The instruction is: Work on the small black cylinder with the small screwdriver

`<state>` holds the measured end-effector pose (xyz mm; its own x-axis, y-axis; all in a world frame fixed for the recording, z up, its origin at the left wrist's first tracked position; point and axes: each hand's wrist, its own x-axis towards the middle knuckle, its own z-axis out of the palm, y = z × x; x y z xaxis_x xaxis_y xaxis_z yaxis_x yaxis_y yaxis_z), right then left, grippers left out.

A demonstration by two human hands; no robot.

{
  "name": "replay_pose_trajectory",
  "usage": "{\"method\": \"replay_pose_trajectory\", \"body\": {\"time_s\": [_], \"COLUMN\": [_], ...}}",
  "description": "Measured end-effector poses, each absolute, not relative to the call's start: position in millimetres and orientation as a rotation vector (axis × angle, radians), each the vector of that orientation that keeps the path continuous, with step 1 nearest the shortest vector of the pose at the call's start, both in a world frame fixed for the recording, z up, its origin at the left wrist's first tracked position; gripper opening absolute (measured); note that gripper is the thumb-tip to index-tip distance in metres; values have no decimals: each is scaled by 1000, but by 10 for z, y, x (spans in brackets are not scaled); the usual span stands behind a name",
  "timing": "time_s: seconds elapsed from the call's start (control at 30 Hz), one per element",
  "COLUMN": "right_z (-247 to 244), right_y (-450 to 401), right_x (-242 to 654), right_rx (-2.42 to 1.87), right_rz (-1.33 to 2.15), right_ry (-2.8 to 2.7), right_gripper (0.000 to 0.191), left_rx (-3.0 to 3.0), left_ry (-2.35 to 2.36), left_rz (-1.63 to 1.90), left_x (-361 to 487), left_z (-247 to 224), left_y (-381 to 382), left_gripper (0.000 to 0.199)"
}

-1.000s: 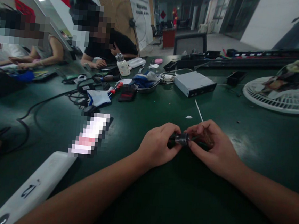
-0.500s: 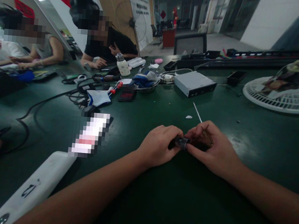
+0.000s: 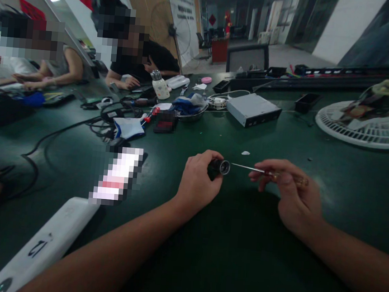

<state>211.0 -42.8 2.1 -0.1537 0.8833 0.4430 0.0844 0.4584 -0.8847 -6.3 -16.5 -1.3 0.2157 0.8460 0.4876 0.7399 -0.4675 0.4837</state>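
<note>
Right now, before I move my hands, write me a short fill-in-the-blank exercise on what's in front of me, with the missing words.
The left hand grips a cylinder coloured ____.
The right hand holds a ____ by its handle.
Its tip is ____ (inside/outside) the cylinder's ringed end.
The round, slatted grille on the table is coloured ____.

Missing words: black; screwdriver; outside; white.

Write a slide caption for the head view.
Left hand holding a black cylindrical part, right hand a thin, amber-handled screwdriver.
</note>
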Motion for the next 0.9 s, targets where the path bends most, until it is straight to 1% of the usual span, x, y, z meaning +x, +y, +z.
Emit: {"method": "replay_pose_trajectory", "body": {"time_s": [0.13,0.37,0.57,0.7,0.9], "right_z": [30,41,35,29,24], "right_y": [-450,-427,-439,-428,-437], "right_x": [2132,2123,2131,2122,2135], "right_rx": [-820,-924,-842,-956,-852], "right_rz": [896,829,879,809,940], "right_ry": [-1701,-1739,-1797,-1748,-1800], "right_gripper": [27,23,22,23,23], "left_rx": [2311,2342,2346,2365,2339], "left_ry": [1533,1495,1491,1488,1493], "left_rz": [1085,1083,1070,1083,1087], "left_x": [-67,-58,-55,-59,-71], "left_z": [-19,-14,-29,-33,-34], "left_y": [-163,-176,-166,-161,-155], "left_gripper": [32,28,29,27,29]}}
